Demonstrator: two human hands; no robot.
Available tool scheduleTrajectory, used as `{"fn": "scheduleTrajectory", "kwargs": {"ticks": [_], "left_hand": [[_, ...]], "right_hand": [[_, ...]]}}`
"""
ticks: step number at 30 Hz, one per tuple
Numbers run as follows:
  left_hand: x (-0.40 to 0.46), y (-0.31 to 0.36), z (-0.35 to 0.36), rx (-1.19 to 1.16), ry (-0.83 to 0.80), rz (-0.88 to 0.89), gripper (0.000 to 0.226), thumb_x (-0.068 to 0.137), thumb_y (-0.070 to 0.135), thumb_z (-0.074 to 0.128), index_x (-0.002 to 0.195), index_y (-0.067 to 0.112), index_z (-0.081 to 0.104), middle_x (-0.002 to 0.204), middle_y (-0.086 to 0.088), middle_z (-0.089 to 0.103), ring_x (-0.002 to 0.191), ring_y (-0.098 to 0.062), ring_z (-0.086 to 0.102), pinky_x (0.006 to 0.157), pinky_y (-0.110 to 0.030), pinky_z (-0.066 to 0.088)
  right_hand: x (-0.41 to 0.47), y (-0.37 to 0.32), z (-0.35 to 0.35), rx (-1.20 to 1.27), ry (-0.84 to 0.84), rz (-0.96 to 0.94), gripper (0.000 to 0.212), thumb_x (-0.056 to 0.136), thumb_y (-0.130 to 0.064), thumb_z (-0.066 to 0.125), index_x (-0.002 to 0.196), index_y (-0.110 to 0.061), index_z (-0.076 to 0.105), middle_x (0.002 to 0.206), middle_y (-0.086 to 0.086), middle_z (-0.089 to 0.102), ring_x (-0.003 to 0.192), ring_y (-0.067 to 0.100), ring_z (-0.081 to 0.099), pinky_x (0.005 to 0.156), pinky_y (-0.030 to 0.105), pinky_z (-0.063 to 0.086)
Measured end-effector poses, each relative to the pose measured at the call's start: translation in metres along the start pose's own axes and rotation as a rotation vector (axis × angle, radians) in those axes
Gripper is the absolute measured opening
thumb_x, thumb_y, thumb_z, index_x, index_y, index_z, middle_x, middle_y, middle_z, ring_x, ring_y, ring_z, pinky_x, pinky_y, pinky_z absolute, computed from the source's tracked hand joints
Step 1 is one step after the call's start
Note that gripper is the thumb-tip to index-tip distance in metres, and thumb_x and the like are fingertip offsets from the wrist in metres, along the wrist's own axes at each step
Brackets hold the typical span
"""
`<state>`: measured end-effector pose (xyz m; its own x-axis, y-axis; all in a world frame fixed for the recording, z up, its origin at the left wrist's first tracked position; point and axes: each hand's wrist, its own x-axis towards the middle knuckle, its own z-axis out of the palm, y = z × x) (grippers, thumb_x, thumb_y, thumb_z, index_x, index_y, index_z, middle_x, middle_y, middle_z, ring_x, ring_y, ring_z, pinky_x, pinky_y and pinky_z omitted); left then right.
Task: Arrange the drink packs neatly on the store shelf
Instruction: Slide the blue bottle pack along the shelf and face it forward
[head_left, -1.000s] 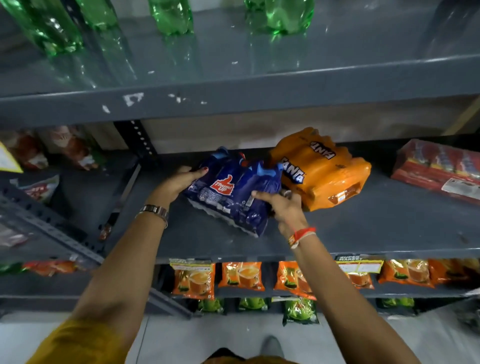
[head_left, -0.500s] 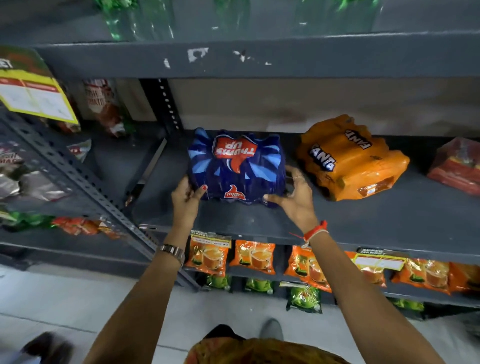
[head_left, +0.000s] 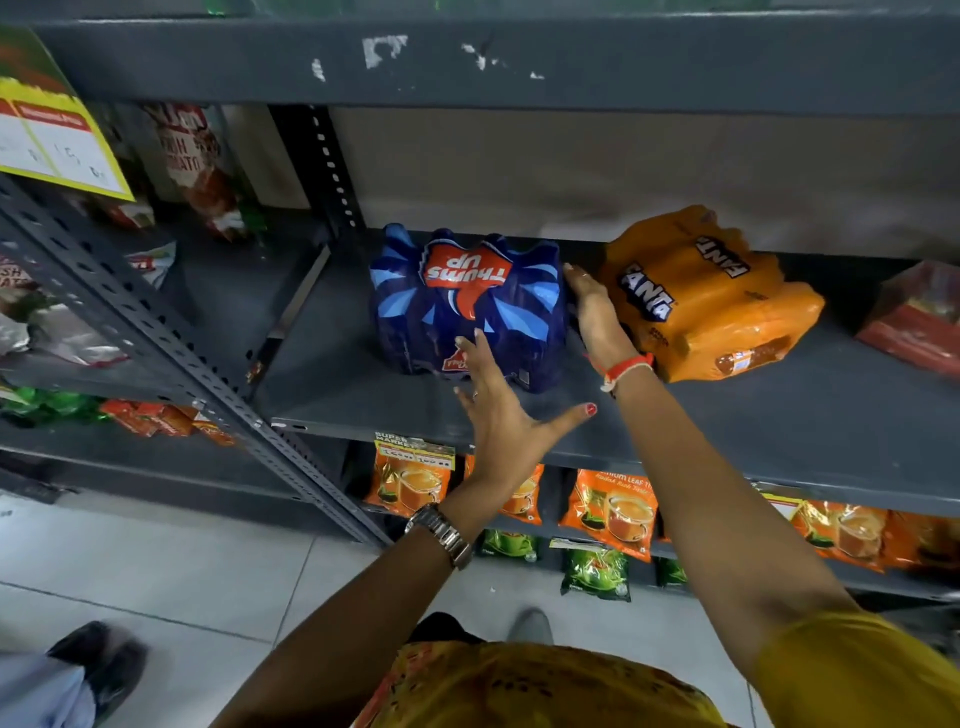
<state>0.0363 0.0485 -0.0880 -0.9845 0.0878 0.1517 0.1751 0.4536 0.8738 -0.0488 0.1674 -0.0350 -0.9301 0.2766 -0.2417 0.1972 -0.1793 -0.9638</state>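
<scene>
A blue Thums Up drink pack (head_left: 462, 306) stands upright on the grey metal shelf (head_left: 727, 426), near its left post. My left hand (head_left: 504, 410) is flat and spread, fingertips against the pack's front face, holding nothing. My right hand (head_left: 592, 312) lies flat along the pack's right side, in the gap between it and an orange Fanta pack (head_left: 706, 296). The Fanta pack lies tilted and skewed on the same shelf, to the right. A red drink pack (head_left: 919, 317) sits at the far right edge, partly cut off.
A perforated upright post (head_left: 327, 171) borders the shelf on the left. Orange and green tea pouches (head_left: 608, 514) hang on the shelf below. The adjoining rack (head_left: 124, 312) at left holds snack bags and a yellow sign. Someone's shoe (head_left: 93, 654) is on the tiled floor, bottom left.
The blue pack went from tilted in both hands to standing upright, further back on the shelf. My left hand shifted from its left corner to its front; my right hand slid along its right side.
</scene>
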Motion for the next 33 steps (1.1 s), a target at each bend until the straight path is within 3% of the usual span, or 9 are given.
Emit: {"fn": "scheduleTrajectory", "kwargs": {"ticks": [4, 6, 8, 12, 16, 19, 22, 27, 33], "left_hand": [[0.015, -0.002, -0.006, -0.007, 0.074, -0.087, 0.131, 0.052, 0.036, 0.084, 0.146, 0.015, -0.005, 0.157, -0.007, 0.011, 0.145, -0.024, 0.014, 0.114, -0.055, -0.006], [0.031, -0.012, -0.024, -0.074, 0.093, -0.1, 0.12, 0.05, 0.023, 0.081, 0.145, 0.018, 0.007, 0.148, -0.007, 0.035, 0.135, -0.026, 0.037, 0.115, -0.057, 0.016], [0.049, -0.025, -0.055, -0.278, 0.028, -0.151, 0.105, 0.052, -0.003, 0.073, 0.141, 0.013, 0.02, 0.132, -0.008, 0.051, 0.121, -0.025, 0.052, 0.098, -0.036, 0.049], [0.079, -0.052, -0.125, -0.326, -0.044, -0.281, 0.074, 0.058, -0.031, 0.05, 0.125, 0.001, 0.045, 0.105, -0.008, 0.062, 0.105, -0.029, 0.058, 0.059, -0.015, 0.052], [0.079, -0.064, -0.135, -0.488, 0.494, -0.323, 0.055, 0.079, -0.018, 0.046, 0.132, -0.003, 0.036, 0.097, -0.004, 0.058, 0.079, -0.012, 0.056, 0.065, -0.016, 0.047], [0.05, -0.057, -0.111, -0.534, 0.812, -0.217, 0.024, 0.085, 0.003, 0.044, 0.107, 0.012, 0.045, 0.083, 0.005, 0.046, 0.075, -0.016, 0.049, 0.07, -0.029, 0.045], [0.022, -0.046, -0.079, -0.582, 0.618, -0.13, 0.015, 0.087, 0.019, 0.048, 0.098, 0.028, 0.041, 0.1, -0.001, 0.048, 0.089, -0.013, 0.052, 0.077, -0.022, 0.049], [0.036, -0.043, -0.078, -0.554, 0.454, -0.168, 0.041, 0.089, 0.03, 0.056, 0.116, 0.02, 0.027, 0.122, -0.008, 0.038, 0.111, -0.018, 0.051, 0.087, -0.023, 0.053], [0.075, -0.059, -0.129, -0.516, 0.287, -0.299, 0.04, 0.094, 0.035, 0.045, 0.128, 0.016, 0.036, 0.106, 0.008, 0.054, 0.09, -0.002, 0.056, 0.062, -0.011, 0.051]], "right_hand": [[-0.013, 0.014, -0.006, -0.063, 0.059, -0.144, 0.023, 0.095, -0.012, 0.04, 0.089, -0.016, 0.063, 0.086, -0.007, 0.061, 0.082, 0.006, 0.057, 0.073, 0.017, 0.047], [-0.026, 0.03, -0.001, -0.091, 0.116, -0.2, 0.02, 0.085, -0.021, 0.048, 0.075, -0.029, 0.064, 0.083, -0.008, 0.065, 0.085, 0.013, 0.061, 0.081, 0.029, 0.049], [-0.04, 0.046, 0.009, -0.168, 0.112, -0.246, 0.016, 0.077, -0.03, 0.053, 0.068, -0.037, 0.065, 0.083, -0.009, 0.067, 0.091, 0.023, 0.065, 0.086, 0.041, 0.051], [-0.056, 0.055, 0.041, -0.194, -0.192, -0.266, 0.03, 0.089, -0.004, 0.056, 0.076, -0.03, 0.063, 0.091, 0.001, 0.067, 0.072, 0.015, 0.067, 0.07, 0.033, 0.055], [-0.034, 0.046, 0.047, -0.067, -0.114, -0.255, 0.034, 0.087, 0.006, 0.048, 0.078, -0.021, 0.067, 0.075, -0.013, 0.073, 0.074, 0.01, 0.07, 0.071, 0.026, 0.058], [-0.008, 0.026, 0.043, -0.07, 0.147, -0.3, 0.025, 0.087, -0.011, 0.051, 0.109, -0.008, 0.062, 0.114, 0.008, 0.066, 0.115, 0.031, 0.059, 0.1, 0.049, 0.047], [0.015, 0.003, 0.043, -0.175, 0.16, -0.174, 0.063, 0.088, -0.04, 0.049, 0.143, -0.011, 0.036, 0.152, 0.017, 0.031, 0.142, 0.031, 0.029, 0.117, 0.047, 0.026], [0.063, 0.035, 0.029, -0.119, -0.059, -0.021, 0.097, 0.058, -0.086, 0.047, 0.132, -0.024, 0.053, 0.13, 0.008, 0.062, 0.114, 0.027, 0.062, 0.101, 0.049, 0.048], [-0.033, 0.021, 0.039, -0.296, 0.057, -0.128, 0.062, 0.097, -0.049, 0.032, 0.144, -0.009, 0.032, 0.15, 0.012, 0.036, 0.137, 0.027, 0.037, 0.11, 0.039, 0.031]]}}
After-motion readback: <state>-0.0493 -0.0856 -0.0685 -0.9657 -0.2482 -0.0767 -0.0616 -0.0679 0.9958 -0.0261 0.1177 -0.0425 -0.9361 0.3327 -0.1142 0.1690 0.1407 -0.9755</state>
